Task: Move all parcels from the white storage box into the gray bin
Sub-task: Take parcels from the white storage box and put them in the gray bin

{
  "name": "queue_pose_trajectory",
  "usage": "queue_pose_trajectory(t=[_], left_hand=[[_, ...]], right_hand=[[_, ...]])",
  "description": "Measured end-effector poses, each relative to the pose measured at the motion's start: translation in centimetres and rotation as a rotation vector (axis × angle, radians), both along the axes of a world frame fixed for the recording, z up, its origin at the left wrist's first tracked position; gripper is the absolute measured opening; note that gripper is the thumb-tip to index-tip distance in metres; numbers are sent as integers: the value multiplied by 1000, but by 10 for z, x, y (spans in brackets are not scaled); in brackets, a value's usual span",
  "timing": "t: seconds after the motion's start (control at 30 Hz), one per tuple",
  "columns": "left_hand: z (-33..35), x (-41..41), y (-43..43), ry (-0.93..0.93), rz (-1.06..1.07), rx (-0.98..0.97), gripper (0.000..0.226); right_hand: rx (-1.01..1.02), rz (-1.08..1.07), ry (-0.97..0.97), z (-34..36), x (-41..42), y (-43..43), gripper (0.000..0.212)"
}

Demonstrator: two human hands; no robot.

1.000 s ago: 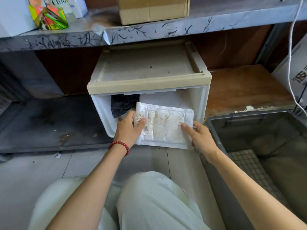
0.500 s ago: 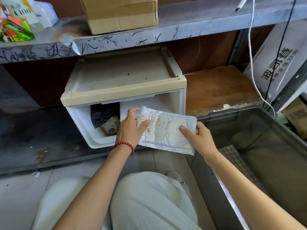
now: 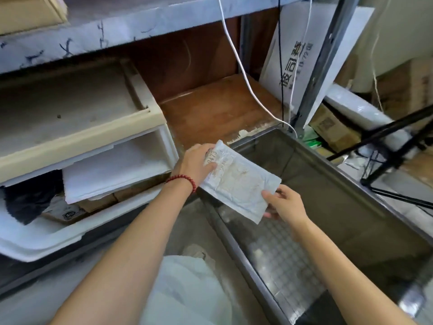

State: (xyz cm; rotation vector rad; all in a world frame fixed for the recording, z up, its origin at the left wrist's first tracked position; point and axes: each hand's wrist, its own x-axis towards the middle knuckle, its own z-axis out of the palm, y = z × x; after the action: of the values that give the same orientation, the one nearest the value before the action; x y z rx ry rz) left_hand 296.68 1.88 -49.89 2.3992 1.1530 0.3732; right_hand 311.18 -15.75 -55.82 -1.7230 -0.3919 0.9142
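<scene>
- So, the left grip point(image 3: 195, 165) pinches the upper corner of the white padded parcel point(image 3: 236, 181), thumb on the label side. The right grip point(image 3: 284, 205) holds the lower corner.
- Parcel hangs tilted over the left rim of the gray bin point(image 3: 339, 184).
- Label print is too blurry to read, and the right fingertips are hidden behind the parcel.
- White storage box point(image 3: 35, 245) sits to the left, cut off by the frame. Inside, a black bag point(image 3: 25, 200), a flat white parcel point(image 3: 112, 174) and a brown carton point(image 3: 70, 212) overlap.
- Bin mouth is wide, with its grid floor showing under the parcel. A white cable point(image 3: 236, 55) runs down to the far rim.
</scene>
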Motion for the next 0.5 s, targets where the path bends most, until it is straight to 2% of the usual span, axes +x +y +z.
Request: queue_pose_trajectory(t=[0.13,0.3,0.4,0.5], left_hand=[[-34,48,-7,97,-147,-2,54],[-70,75,-6,300,-285,35,57],[-86,82,1,459,-341,138,55],[-100,87,7,486,-350,253,50]], right_hand=[[-63,-176,52,-25,27,-13,16],[-155,-281,137,-67,37,-22,15],[-210,-323,221,-98,33,-20,12],[-256,-333,279,-133,28,-9,15]])
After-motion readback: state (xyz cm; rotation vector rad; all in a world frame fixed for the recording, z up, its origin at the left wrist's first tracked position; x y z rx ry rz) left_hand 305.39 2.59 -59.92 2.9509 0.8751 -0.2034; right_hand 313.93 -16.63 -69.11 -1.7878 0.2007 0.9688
